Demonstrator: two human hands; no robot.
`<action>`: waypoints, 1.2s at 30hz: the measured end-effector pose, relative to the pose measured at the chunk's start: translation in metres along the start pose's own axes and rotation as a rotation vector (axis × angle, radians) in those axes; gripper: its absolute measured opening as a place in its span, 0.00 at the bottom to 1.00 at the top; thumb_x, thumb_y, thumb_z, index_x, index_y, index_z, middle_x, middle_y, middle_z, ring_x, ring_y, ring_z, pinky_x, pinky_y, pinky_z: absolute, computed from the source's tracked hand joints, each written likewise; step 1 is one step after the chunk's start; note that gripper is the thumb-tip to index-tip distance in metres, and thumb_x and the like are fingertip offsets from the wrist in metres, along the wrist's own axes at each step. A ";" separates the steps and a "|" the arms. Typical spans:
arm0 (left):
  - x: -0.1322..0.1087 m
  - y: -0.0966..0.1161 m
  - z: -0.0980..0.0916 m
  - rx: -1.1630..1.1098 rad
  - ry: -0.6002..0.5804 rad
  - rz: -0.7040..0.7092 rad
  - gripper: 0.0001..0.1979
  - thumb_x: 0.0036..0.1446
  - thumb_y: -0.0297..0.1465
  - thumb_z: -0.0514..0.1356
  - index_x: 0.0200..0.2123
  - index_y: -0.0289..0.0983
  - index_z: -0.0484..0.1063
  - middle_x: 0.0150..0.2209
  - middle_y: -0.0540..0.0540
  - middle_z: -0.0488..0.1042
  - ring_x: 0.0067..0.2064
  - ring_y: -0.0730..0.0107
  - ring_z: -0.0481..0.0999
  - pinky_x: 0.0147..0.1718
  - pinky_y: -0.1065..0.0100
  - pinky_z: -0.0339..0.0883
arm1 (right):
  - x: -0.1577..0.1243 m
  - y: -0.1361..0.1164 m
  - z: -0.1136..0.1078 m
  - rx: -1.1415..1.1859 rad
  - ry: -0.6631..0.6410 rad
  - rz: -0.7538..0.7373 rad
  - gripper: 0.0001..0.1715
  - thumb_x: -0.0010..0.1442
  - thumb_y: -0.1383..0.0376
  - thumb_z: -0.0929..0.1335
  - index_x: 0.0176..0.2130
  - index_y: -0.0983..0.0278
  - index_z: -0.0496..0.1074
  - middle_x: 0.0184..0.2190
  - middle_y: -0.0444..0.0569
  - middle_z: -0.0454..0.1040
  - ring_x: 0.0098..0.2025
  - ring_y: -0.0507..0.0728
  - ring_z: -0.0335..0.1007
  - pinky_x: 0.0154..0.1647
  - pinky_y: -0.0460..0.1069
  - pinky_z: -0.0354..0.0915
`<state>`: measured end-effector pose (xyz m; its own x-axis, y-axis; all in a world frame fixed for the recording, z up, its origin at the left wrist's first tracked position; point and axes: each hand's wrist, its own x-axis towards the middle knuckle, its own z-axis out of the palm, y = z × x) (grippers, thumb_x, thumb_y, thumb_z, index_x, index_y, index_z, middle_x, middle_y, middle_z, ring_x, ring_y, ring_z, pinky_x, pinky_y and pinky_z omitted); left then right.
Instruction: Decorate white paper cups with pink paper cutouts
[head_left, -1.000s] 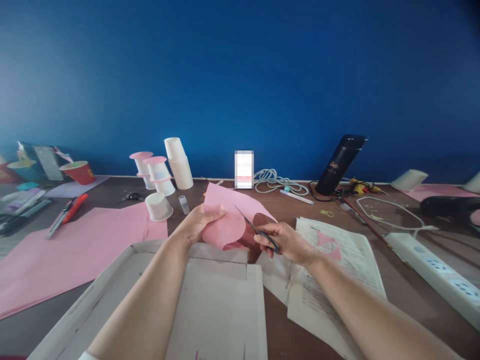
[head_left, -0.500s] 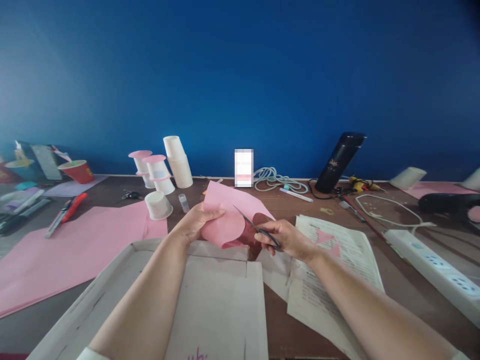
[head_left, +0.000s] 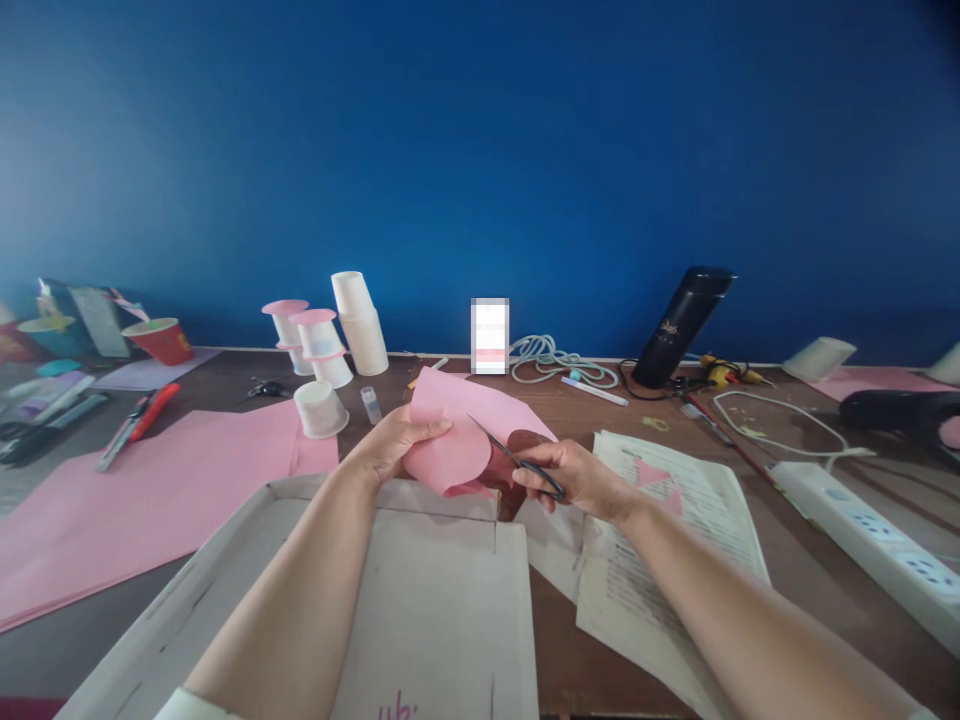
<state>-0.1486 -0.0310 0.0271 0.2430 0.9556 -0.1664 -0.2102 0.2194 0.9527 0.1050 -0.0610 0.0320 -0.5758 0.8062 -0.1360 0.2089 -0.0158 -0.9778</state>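
Pinched in my left hand (head_left: pixel 401 440) is a sheet of pink paper (head_left: pixel 448 452), partly cut, with a rounded edge curving down toward the cardboard. My right hand (head_left: pixel 574 478) grips a pair of scissors (head_left: pixel 536 474) by the dark handles. Their blades point up and left, at the cut in the paper, and look nearly together. Both hands are just beyond the far edge of a white cardboard box lid (head_left: pixel 450 590). A printed sheet (head_left: pixel 675 580) with pink scraps (head_left: pixel 654 480) on it lies beneath my right forearm.
More pink sheets (head_left: pixel 165 480) lie left, with a red utility knife (head_left: pixel 142 425) nearby. White paper cups (head_left: pixel 360 335) stand at the back beside a small clear tube (head_left: pixel 370 405). A black flask (head_left: pixel 682 328), coiled cord (head_left: pixel 559 360) and power strip (head_left: pixel 870 535) are on the right.
The whole view has shifted slightly. My left hand still pinches the pink paper, and the scissors stay at the cut with hardly any movement.
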 end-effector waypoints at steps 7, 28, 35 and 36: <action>-0.001 0.000 -0.002 0.012 -0.005 0.005 0.22 0.41 0.33 0.70 0.42 0.34 0.75 0.39 0.37 0.78 0.38 0.54 0.78 0.37 0.59 0.73 | -0.001 -0.001 -0.001 -0.074 0.008 0.004 0.20 0.54 0.52 0.69 0.29 0.68 0.73 0.20 0.42 0.65 0.18 0.45 0.59 0.18 0.43 0.52; 0.009 -0.002 -0.005 -0.013 0.083 0.088 0.27 0.44 0.36 0.69 0.48 0.35 0.71 0.41 0.38 0.77 0.39 0.57 0.77 0.38 0.60 0.71 | 0.002 0.005 0.000 -0.042 0.059 -0.032 0.20 0.53 0.52 0.70 0.29 0.67 0.73 0.20 0.42 0.66 0.18 0.45 0.59 0.17 0.44 0.49; 0.002 0.002 0.015 0.442 0.750 0.625 0.19 0.53 0.42 0.60 0.45 0.39 0.72 0.42 0.44 0.74 0.40 0.68 0.73 0.40 0.68 0.65 | 0.015 0.016 0.007 0.224 0.485 -0.133 0.28 0.51 0.52 0.71 0.46 0.68 0.73 0.19 0.42 0.66 0.17 0.47 0.58 0.15 0.44 0.42; -0.004 0.001 0.025 0.501 0.701 0.669 0.16 0.55 0.42 0.58 0.40 0.38 0.74 0.39 0.45 0.75 0.37 0.69 0.73 0.37 0.70 0.65 | 0.016 0.016 0.008 0.256 0.533 -0.153 0.28 0.51 0.52 0.71 0.46 0.67 0.73 0.19 0.42 0.66 0.17 0.47 0.57 0.14 0.43 0.42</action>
<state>-0.1266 -0.0398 0.0347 -0.4042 0.7859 0.4680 0.3497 -0.3400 0.8730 0.0929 -0.0534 0.0130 -0.0960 0.9944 0.0433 -0.0797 0.0357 -0.9962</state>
